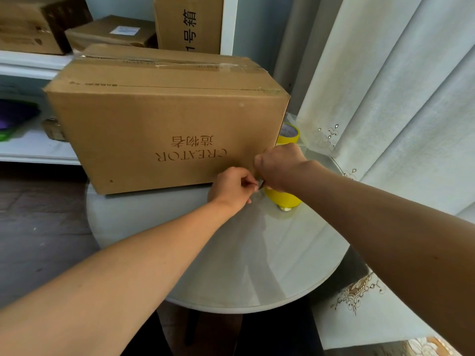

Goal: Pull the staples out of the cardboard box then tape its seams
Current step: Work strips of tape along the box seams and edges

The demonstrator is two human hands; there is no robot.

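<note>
A large brown cardboard box (164, 129) stands upside down on a round glass table (231, 253), its printed "CREATOR" text inverted and its top seam covered with clear tape. My right hand (279, 165) grips a yellow tape roll (281, 196) at the box's lower right corner. My left hand (232, 187) pinches the tape's free end right beside it, close to the box's bottom edge. A second yellow tape roll (289, 136) shows behind the box's right edge. No staples can be made out.
White shelves (33, 65) behind the table carry several other cardboard boxes (110, 32). A pale curtain (385, 98) hangs close on the right, touching the table's edge. Dark floor (38, 227) lies to the left.
</note>
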